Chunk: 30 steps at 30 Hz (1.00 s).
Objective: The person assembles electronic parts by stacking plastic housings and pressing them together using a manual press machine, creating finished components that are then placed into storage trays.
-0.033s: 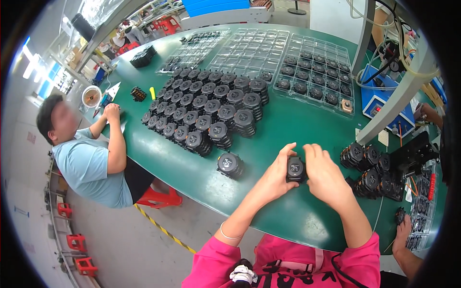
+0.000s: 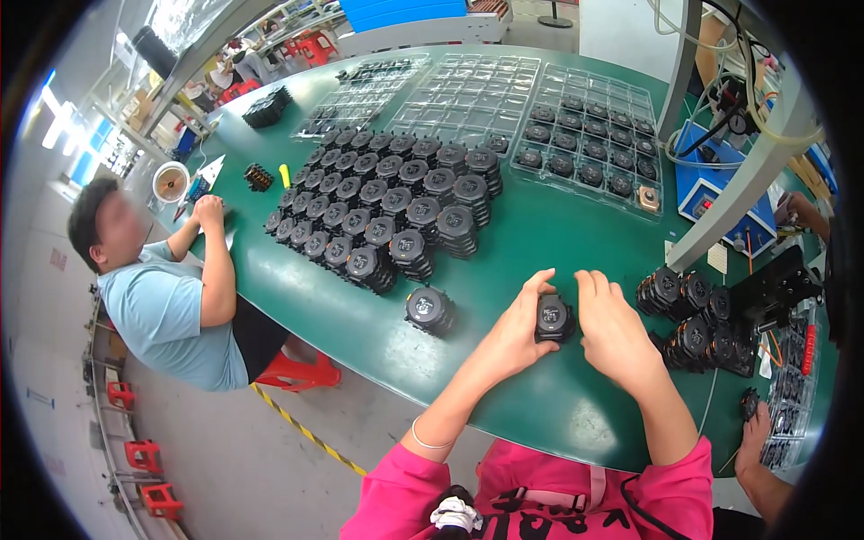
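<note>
A round black watch case (image 2: 553,317) rests at the green table's near side, between my two hands. My left hand (image 2: 515,331) grips it from the left, with the thumb at its near edge and the fingers along its far side. Whether more cases lie beneath it, I cannot tell. My right hand (image 2: 614,324) hovers just right of the case, fingers stretched and slightly curved, holding nothing. To the left stands a short stack of similar black cases (image 2: 429,310).
Many stacked watch cases (image 2: 378,198) fill the table's middle. Clear plastic trays (image 2: 585,135) lie at the far side. More stacks (image 2: 688,306) stand right, beside a metal post (image 2: 733,198) and blue box (image 2: 729,193). A co-worker (image 2: 166,288) sits left; another person's hand (image 2: 754,441) shows right.
My right hand has shifted slightly to the right, widening the gap to the watch case. My left hand stays around the case.
</note>
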### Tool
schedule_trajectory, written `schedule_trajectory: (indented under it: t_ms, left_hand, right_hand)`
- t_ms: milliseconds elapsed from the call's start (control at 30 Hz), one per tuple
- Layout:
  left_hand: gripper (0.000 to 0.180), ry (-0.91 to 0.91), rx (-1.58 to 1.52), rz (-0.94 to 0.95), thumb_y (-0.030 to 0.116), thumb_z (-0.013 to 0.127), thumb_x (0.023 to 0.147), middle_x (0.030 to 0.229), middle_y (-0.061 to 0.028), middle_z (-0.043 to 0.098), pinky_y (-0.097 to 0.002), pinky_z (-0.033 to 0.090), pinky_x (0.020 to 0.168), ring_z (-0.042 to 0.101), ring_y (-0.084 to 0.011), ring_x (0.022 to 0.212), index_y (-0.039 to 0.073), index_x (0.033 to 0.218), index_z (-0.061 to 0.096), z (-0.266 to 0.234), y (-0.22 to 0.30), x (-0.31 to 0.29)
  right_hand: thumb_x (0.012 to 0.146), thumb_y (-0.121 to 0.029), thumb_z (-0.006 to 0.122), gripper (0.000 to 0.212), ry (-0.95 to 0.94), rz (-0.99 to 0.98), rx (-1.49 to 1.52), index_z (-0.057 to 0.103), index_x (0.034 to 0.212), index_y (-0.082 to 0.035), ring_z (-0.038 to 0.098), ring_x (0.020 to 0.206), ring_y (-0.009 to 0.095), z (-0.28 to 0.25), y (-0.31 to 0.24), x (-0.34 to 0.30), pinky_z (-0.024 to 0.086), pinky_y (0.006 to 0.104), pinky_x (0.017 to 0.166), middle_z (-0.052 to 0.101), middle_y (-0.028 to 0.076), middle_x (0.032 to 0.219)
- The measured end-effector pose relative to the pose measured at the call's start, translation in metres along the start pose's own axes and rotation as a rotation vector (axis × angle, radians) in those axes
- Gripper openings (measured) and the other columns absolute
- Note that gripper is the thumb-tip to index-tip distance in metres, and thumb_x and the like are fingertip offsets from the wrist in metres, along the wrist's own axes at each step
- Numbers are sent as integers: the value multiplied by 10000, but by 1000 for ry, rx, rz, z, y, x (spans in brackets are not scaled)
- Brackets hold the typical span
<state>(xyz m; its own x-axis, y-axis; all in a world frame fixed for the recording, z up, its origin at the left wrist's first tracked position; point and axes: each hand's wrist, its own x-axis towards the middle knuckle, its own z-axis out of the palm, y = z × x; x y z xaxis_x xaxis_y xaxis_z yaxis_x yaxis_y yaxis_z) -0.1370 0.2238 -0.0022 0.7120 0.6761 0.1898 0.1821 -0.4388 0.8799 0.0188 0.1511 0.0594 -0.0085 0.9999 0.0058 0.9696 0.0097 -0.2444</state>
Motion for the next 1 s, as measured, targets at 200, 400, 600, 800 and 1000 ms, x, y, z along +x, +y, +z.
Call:
schedule_trajectory:
  t_ms: [200, 400, 600, 800, 1000]
  left_hand:
    - [982, -51, -39, -75, -68, 798, 631, 1292, -201, 495, -406, 460, 982, 525, -373, 1189, 101, 1422, 242, -1, 9, -1]
    - [915, -7, 0, 62, -20, 807, 631, 1338, -188, 470, -383, 375, 1078, 463, -333, 1277, 12, 1390, 298, 8, 8, 3]
    - [937, -17, 27, 47, 3, 821, 626, 1361, -166, 420, -376, 357, 1081, 433, -292, 1291, 19, 1393, 282, 2, 0, 1]
    - [824, -44, -96, 27, -33, 724, 708, 1408, -164, 388, -393, 350, 1087, 404, -299, 1332, 25, 1397, 277, 9, 4, 4]
    - [807, -28, -97, 63, -29, 707, 733, 1407, -190, 369, -396, 318, 1108, 366, -314, 1352, 21, 1412, 272, 14, 4, 4]
  right_hand:
    - [639, 109, 636, 676, -61, 33, -54, 417, 1279, 96, 533, 1027, 357, 14, 15, -17, 515, 393, 852, 537, 218, 1099]
    - [683, 24, 688, 553, 50, -29, 271, 503, 1205, 34, 505, 1085, 366, 1, 32, -29, 431, 410, 962, 523, 187, 1138]
    - [730, 49, 614, 463, 151, -48, 361, 512, 1180, 12, 488, 1125, 376, -43, 32, -36, 416, 419, 967, 504, 181, 1203]
    - [656, 120, 599, 473, -159, -23, 149, 537, 1114, 22, 483, 1078, 378, -29, 33, -61, 456, 409, 912, 489, 176, 1183]
    - [658, 94, 639, 457, -94, -10, -59, 514, 1091, 20, 514, 992, 358, 4, 33, -75, 481, 446, 848, 505, 186, 1069]
